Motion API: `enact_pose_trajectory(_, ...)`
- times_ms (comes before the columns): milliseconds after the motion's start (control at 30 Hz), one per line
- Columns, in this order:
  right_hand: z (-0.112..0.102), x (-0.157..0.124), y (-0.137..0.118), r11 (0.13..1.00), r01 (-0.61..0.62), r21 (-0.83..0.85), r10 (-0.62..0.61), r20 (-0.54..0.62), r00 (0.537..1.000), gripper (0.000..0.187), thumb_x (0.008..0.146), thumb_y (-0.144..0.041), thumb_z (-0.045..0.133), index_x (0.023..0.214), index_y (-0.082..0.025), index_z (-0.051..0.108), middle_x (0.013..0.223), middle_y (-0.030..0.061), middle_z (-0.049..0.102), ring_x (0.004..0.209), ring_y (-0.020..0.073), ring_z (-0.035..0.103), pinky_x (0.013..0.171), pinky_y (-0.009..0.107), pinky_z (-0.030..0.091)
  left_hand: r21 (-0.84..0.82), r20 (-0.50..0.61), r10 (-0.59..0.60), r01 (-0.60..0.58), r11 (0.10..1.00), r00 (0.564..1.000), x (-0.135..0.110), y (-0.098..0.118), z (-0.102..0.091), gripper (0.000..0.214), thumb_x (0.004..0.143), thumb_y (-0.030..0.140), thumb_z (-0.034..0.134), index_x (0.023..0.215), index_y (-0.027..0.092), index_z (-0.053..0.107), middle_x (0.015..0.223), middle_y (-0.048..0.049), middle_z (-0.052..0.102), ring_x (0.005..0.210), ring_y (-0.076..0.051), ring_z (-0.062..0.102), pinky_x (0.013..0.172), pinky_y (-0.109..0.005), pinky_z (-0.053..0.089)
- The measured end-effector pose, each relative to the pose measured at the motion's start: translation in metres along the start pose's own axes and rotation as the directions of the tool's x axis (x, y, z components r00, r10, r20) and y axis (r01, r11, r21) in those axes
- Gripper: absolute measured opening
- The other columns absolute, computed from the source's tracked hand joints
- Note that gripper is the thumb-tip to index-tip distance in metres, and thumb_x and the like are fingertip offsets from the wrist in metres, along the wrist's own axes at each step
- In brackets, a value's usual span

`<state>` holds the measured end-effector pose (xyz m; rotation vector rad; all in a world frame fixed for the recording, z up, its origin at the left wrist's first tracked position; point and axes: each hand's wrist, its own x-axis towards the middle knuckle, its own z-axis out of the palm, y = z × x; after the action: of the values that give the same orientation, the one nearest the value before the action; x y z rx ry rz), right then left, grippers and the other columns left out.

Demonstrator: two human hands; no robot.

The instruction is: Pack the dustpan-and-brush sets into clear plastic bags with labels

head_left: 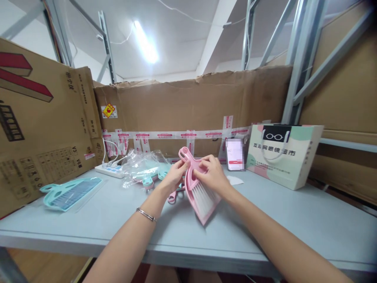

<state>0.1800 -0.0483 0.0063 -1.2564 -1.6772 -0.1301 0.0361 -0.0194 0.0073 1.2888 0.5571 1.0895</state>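
pink dustpan (196, 188), handle up-left, both hands gripping

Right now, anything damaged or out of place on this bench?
The held pink dustpan looks intact. The cardboard back wall has a ragged, torn top edge and is patched with tape strips. Crumpled clear bags lie loose by the power strip.
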Motion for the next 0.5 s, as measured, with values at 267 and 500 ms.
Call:
enact_pose_trajectory(267, 0.007, -0.006, 0.004, 0.987, -0.017, -0.159, 0.038, 0.135, 0.990, 0.018, 0.073, -0.036, 0.054, 0.076, -0.019, 0.060, 0.105, 0.0104, 0.058, 0.102, 0.0275, 0.050, 0.087, 0.042, 0.038, 0.115, -0.011, -0.025, 0.026, 0.993, 1.000, 0.001, -0.004, -0.003, 0.028, 0.064, 0.024, 0.072, 0.088, 0.014, 0.062, 0.081, -0.0039, 0.065, 0.066, -0.011, 0.059, 0.062, -0.022, 0.047)
enact_pose_trajectory(500, -0.007, 0.004, 0.020, 0.927, -0.226, 0.298, 0.182, 0.170, 0.969, 0.018, 0.077, -0.038, 0.053, 0.079, -0.021, 0.055, 0.082, 0.0048, 0.067, 0.079, 0.0189, 0.063, 0.072, 0.032, 0.046, 0.125, 0.007, -0.159, 0.157, 0.980, 0.987, 0.000, 0.000, -0.006, 0.023, 0.063, 0.010, 0.064, 0.086, 0.015, 0.062, 0.077, -0.0036, 0.066, 0.063, -0.012, 0.059, 0.061, -0.023, 0.045)
